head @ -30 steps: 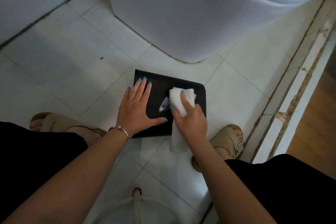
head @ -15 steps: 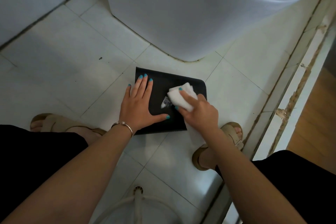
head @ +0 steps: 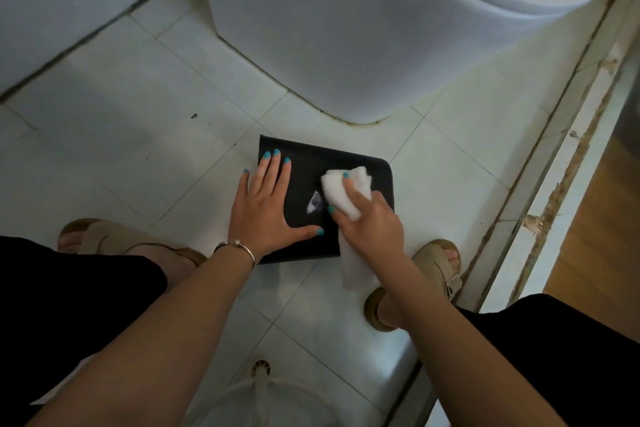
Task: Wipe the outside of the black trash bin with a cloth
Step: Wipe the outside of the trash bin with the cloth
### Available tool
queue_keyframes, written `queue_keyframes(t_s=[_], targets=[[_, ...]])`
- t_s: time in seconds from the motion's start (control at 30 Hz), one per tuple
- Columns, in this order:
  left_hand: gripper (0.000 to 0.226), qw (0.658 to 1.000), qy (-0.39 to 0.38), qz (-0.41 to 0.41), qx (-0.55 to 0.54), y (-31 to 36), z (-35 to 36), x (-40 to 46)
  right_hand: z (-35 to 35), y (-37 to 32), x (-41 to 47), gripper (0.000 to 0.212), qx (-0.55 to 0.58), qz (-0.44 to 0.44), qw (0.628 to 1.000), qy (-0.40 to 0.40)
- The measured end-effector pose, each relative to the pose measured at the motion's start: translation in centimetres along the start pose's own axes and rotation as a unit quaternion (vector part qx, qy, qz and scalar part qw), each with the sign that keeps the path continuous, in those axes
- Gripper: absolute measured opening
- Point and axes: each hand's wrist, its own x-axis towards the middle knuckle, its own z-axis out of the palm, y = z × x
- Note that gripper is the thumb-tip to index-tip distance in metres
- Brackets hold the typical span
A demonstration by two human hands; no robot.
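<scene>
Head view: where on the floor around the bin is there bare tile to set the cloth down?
Bare tile lies left of the black trash bin, bordered by the wall base and toilet. A second patch lies right of it, up to the door threshold. Crowded: the bin top, under the left hand and right hand gripping the cloth.

Matt black bin (head: 304,163), soft white cloth (head: 341,196)

The black trash bin (head: 304,166) is partly covered by both hands, its lower right hidden behind the white cloth (head: 341,196). The toilet (head: 346,28) (upper frame) is cut off at the top edge.
</scene>
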Motion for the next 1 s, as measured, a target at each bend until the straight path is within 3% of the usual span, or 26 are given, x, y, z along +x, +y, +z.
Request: queue_keyframes(t_s=[0.1, 0.27, 0.43, 0.47, 0.63, 0.77, 0.83, 1.0], targets=[[0.126, 1.000, -0.002, 0.008, 0.004, 0.0, -0.3, 0.1, -0.8, 1.6, 0.1, 0.061, -0.052, -0.057, 0.997, -0.012], [0.133, 0.999, -0.008, 0.039, 0.014, -0.1, -0.2, -0.1, 0.8, -1.1, 0.3, 0.061, 0.080, 0.118, 0.990, 0.016], [0.137, 0.993, -0.029, 0.103, 0.057, -0.8, -0.3, -0.3, -0.6, 1.7, 0.0, 0.061, -0.028, -0.050, 0.998, -0.007], [0.137, 0.993, -0.028, 0.103, 0.056, -0.8, -0.4, -0.2, -1.0, 2.7, 0.5, 0.060, -0.047, -0.045, 0.998, -0.013], [0.137, 0.995, -0.030, 0.089, 0.042, -0.4, -0.4, -0.1, 0.1, -0.2, 0.8, 0.060, 0.072, 0.131, 0.989, 0.009], [0.136, 0.996, -0.027, 0.086, 0.026, -0.5, -0.4, -0.2, 0.4, -0.9, -0.8, 0.062, -0.003, -0.023, 1.000, -0.002], [0.136, 0.996, -0.027, 0.083, 0.030, -0.5, -0.5, -0.2, -0.2, 0.8, -0.2, 0.060, -0.043, -0.042, 0.998, -0.012], [0.135, 0.997, -0.017, 0.067, 0.023, 0.1, -0.4, -0.2, 0.3, -1.6, 0.9, 0.061, 0.054, 0.097, 0.994, 0.010]])
